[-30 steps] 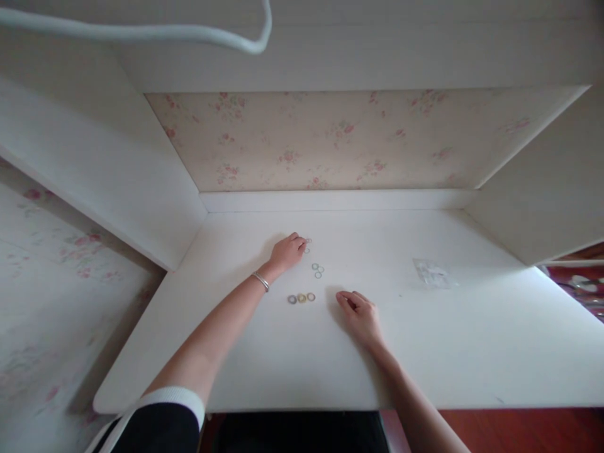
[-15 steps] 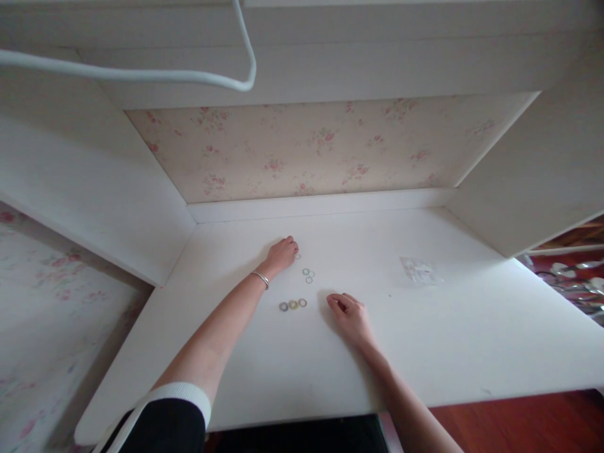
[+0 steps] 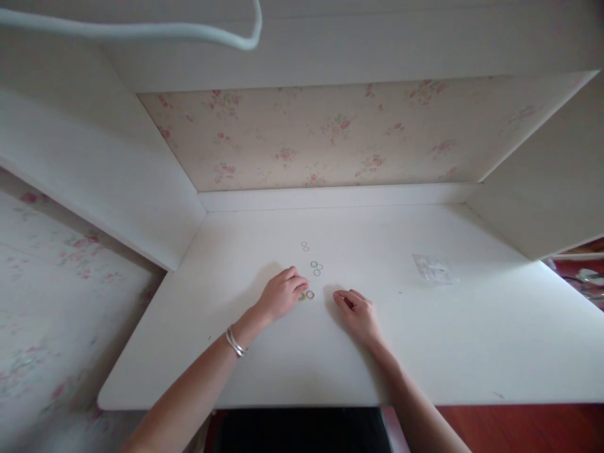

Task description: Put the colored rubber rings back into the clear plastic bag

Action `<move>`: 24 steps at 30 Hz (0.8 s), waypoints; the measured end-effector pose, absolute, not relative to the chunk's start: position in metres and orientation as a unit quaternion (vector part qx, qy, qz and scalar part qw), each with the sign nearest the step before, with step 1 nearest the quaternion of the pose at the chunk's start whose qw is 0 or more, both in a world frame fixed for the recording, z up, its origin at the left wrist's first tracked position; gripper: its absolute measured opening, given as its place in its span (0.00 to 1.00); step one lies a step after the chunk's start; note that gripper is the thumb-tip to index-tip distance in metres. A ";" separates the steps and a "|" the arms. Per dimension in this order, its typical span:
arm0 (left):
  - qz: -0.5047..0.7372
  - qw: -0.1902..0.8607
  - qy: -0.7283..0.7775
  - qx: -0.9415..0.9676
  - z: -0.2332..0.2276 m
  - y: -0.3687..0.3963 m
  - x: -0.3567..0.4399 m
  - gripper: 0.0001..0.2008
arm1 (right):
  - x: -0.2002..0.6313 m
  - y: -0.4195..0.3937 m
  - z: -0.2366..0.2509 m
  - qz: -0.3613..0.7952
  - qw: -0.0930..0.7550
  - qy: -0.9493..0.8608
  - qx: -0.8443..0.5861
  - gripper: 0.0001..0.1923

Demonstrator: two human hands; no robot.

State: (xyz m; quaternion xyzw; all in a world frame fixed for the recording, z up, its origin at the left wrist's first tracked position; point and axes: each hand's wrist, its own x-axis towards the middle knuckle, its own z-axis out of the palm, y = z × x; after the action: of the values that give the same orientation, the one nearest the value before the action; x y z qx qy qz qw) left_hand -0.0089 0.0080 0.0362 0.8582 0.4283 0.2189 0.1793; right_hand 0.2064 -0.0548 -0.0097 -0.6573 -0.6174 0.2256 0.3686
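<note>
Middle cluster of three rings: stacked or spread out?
Spread out: the three rings show as separate round outlines on the white desk, near the left hand. Whether edges touch, I cannot tell.

Muted, soft light seems to come from 3 o'clock, casting faint shadows toward 9 o'clock beside the left hand (image 3: 282, 294) and right hand (image 3: 358, 314). The tabletop (image 3: 472, 340) looks pale; wide-angle stretch and blur soften the wallpaper (image 3: 47, 296) at 8 o'clock.

A shiny silver bangle (image 3: 234, 343) of two slim bands circles the left wrist (image 3: 250, 326), lower left of centre, and both forearms (image 3: 189, 393) are bare.
</note>
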 end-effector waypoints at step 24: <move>0.142 0.057 0.469 0.870 0.028 -0.026 0.008 0.14 | 0.205 -0.059 -0.006 0.235 0.359 -0.626 -0.651 0.20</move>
State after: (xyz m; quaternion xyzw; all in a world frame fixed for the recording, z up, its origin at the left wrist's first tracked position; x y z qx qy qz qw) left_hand 0.0076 -0.0258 0.0283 0.8699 0.4687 0.1423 0.0571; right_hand 0.2047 -0.0587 -0.0063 -0.6512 -0.6260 0.2351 0.3589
